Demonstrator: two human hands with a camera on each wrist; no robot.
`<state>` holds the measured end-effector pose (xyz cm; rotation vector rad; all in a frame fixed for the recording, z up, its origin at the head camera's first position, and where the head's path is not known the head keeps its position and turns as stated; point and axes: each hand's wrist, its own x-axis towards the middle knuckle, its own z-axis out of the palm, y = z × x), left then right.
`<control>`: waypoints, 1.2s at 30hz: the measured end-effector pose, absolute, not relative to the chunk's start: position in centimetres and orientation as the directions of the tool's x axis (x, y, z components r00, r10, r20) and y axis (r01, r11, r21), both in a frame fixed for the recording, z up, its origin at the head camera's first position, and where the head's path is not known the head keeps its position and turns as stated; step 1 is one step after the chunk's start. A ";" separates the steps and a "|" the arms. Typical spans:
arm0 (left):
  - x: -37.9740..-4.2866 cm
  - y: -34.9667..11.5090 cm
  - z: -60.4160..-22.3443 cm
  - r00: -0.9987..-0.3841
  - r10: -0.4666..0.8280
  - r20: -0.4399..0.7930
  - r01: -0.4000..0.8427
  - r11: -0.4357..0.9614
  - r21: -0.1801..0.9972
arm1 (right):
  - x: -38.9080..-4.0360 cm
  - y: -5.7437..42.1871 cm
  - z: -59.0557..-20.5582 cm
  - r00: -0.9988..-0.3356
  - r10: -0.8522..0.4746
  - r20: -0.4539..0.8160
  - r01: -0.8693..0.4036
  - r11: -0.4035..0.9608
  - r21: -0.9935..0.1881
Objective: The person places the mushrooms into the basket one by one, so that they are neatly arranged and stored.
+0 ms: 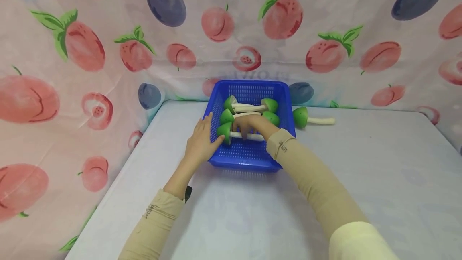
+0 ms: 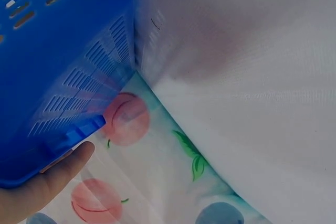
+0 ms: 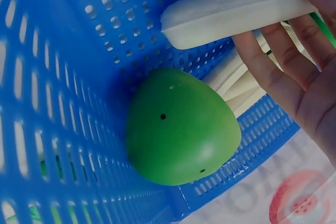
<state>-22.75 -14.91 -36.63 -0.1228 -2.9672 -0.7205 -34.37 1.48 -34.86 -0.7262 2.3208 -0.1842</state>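
Observation:
A blue perforated plastic basket (image 1: 245,164) holds several toy mushrooms with dotted green caps and white stems. My right hand (image 1: 250,124) is inside it and grips the stem of the nearest toy mushroom (image 1: 224,133), whose cap points left. In the right wrist view, thumb and fingers lie on either side of the white stem (image 3: 236,17); another mushroom's green cap (image 3: 181,127) sits just below the stem's end. At the basket's left rim, my left hand (image 1: 200,141) rests with fairly straight fingers, the thumb reaching over the edge. A straight finger touches the rim (image 2: 86,129) in the left wrist view.
One more toy mushroom (image 1: 300,117) lies on the white tabletop (image 1: 375,163), just right of the basket, its stem pointing right. A fruit-print cloth (image 1: 216,63) hangs close behind the basket and along the left side of the table.

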 end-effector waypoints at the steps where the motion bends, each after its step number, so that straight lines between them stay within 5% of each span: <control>1: -22.7 -14.9 -36.6 -0.993 0.059 0.105 0.100 0.886 0.453 | -34.3 1.5 -34.8 -0.605 -0.545 -0.581 -0.446 0.836 -0.320; 36: -22.7 -14.8 -36.7 -0.992 0.070 0.103 0.109 0.893 0.437 | -34.3 1.9 -34.8 -0.644 -0.507 -0.573 -0.427 0.860 -0.280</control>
